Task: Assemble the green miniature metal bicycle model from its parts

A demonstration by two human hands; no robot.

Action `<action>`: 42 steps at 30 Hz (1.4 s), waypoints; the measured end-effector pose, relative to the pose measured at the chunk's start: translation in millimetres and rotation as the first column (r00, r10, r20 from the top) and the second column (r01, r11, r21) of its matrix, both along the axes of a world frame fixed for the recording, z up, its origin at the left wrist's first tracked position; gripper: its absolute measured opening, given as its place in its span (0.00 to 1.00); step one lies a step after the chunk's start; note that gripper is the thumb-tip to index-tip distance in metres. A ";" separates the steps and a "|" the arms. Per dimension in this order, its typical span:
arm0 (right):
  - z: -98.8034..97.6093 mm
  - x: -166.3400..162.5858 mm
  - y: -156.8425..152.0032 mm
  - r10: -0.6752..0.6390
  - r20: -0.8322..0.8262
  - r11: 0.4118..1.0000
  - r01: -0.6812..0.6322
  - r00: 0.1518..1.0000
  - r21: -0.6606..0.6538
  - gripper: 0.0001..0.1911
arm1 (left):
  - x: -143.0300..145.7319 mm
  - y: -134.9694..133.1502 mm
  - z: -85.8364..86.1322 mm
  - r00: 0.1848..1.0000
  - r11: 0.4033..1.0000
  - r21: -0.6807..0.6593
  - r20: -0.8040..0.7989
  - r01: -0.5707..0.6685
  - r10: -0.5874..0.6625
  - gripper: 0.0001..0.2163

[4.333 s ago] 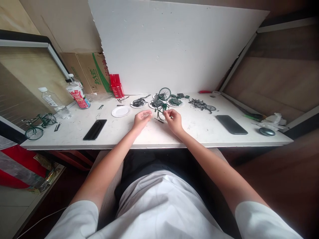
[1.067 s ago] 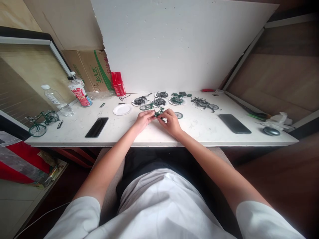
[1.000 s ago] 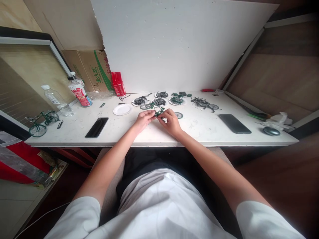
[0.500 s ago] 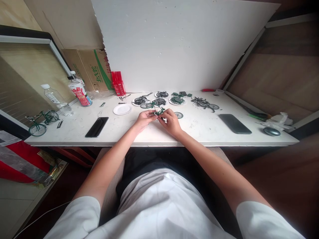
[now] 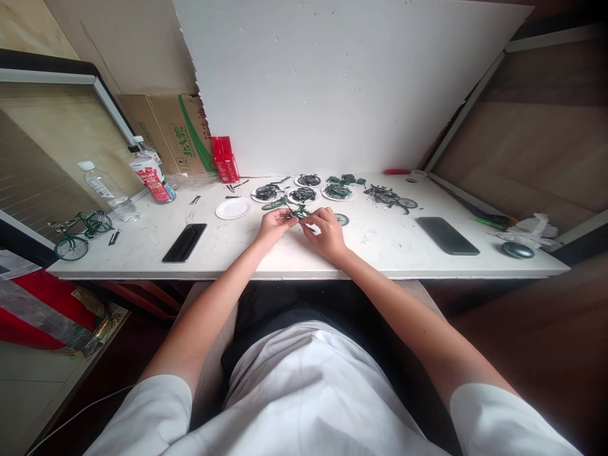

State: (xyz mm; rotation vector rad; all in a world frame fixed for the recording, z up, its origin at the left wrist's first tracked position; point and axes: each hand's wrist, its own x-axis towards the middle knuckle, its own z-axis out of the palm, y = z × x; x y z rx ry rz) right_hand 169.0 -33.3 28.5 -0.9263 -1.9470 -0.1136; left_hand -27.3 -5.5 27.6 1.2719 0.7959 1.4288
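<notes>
Between my two hands, over the front middle of the table, is a small green model bicycle frame [image 5: 298, 211] with one wheel on its left end. My left hand [image 5: 275, 228] is closed on its near left side, thumb and fingers pinching it. My right hand [image 5: 327, 231] pinches at its right end; whether a small part sits between those fingertips is hidden. Just beyond the right fingers lies a loose spoked wheel [image 5: 341, 219]. Behind the hands, paper plates hold black bicycle parts [image 5: 304, 194] and green bicycle parts [image 5: 338, 189].
A bare paper plate [image 5: 234, 208] and a phone [image 5: 185, 242] lie left. A whole green model bicycle [image 5: 82, 233] stands at the far left near bottles [image 5: 151, 176]. Right are loose black parts [image 5: 390, 197], a dark phone-shaped slab [image 5: 447, 235] and a mouse [image 5: 518, 251].
The model bicycle frame has tilted between my hands, its wheeled end dropping lower and slightly left. Both hands stay in nearly the same place and keep their pinch.
</notes>
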 end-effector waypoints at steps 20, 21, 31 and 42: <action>-6.8 3.2 4.0 -0.108 -0.015 0.991 0.106 0.994 -0.076 0.12 | 5.3 3.0 -7.0 0.982 0.983 0.117 -0.110 -0.143 0.156 0.20; -6.7 3.0 3.8 -0.114 -0.013 0.990 0.112 0.993 -0.085 0.12 | 5.0 3.6 -7.8 0.980 0.982 0.119 -0.116 -0.146 0.160 0.21; -4.1 0.4 0.3 -0.186 0.078 0.978 0.193 0.979 -0.085 0.13 | 3.6 6.1 -10.6 0.973 0.973 0.171 -0.145 -0.154 0.180 0.21; -6.5 3.3 3.8 -0.233 0.281 0.972 0.223 0.931 0.067 0.14 | 3.2 4.0 -10.4 0.962 0.968 0.178 -0.175 -0.176 0.207 0.19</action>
